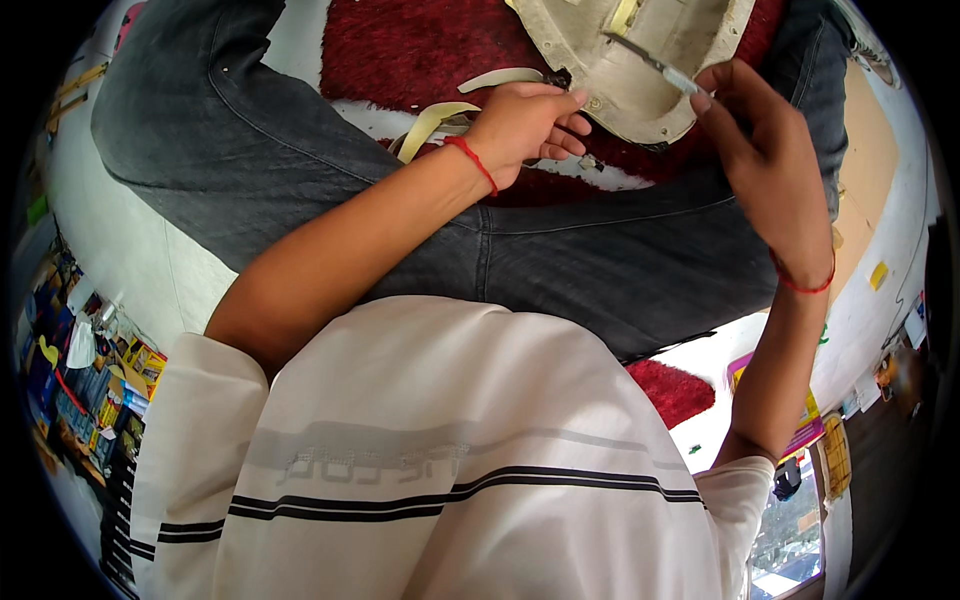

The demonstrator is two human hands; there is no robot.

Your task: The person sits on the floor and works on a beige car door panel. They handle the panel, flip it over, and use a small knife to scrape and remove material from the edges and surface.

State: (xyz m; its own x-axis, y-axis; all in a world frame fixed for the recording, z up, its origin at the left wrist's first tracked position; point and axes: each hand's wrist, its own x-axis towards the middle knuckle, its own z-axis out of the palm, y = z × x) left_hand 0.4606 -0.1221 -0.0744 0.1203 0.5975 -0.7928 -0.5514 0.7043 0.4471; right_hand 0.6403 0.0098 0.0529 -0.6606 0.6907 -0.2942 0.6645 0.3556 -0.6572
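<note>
A beige moulded shell (560, 40) with a hollow inside and a raised, uneven rim lies at the top, between my legs. My left hand (525, 125) is at its lower left rim, fingers curled and thumb against the edge; what it pinches is hidden. Beside that hand are a small dark piece (557, 79) and a pale curved strip (500, 77). My right hand (765, 140) grips a slim knife (652, 64) by its light handle, fingertips closed round it. The knife's narrow metal blade points left over the shell's hollow, near a yellowish strip (622, 16).
A dark red shaggy rug (420, 50) lies under the shell. Another cream strip (428, 130) curls by my left wrist. My legs in dark jeans (290, 120) frame the space. Cluttered boxes (110, 390) stand at far left; a tan board (870, 170) lies at right.
</note>
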